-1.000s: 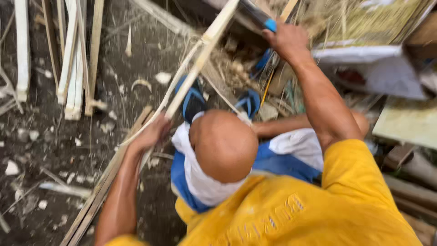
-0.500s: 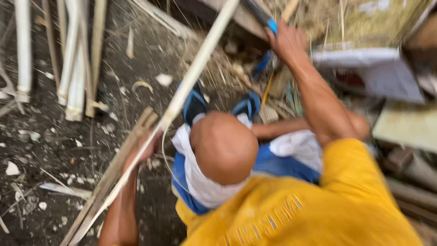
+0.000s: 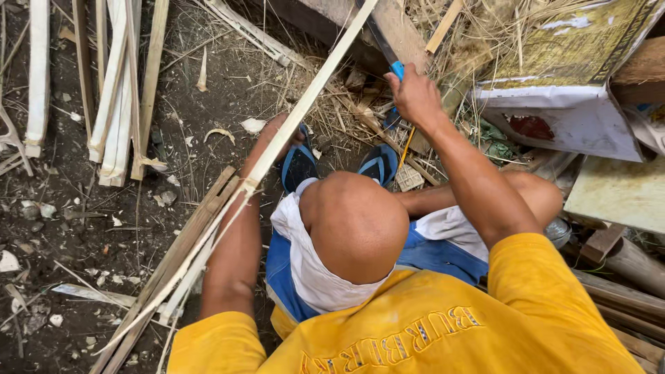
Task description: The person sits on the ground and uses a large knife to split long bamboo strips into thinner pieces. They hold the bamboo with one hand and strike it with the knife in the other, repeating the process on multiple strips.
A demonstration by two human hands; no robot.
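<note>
Bamboo strip [image 3: 305,100], long and pale, runs on a diagonal from the top centre of the view down to the lower left, passing over the person's left forearm. Left hand [image 3: 277,135] grips it partway along, near the blue sandals [image 3: 299,165]; its fingers lie mostly behind the strip, so whether they wrap fully round it cannot be told. Lower end of the strip is frayed into thin slivers and lies beside a bundle of darker slats [image 3: 183,242] on the ground.

Right hand [image 3: 415,97] is raised above the right knee, fingers pressed together in a fist round the blue handle of a knife [image 3: 382,43]. Dark blade points up and away, close beside the upper part of the strip; contact between blade and strip cannot be confirmed.

Person squats, seen from above: yellow shirt, white cloth at the neck, blue shorts, both feet in the sandals.

Ground is dark soil scattered with shavings and dry straw. More pale split strips [image 3: 118,90] lie in a loose row at upper left. A torn cardboard box [image 3: 568,118] and rough timber pieces sit at right.
</note>
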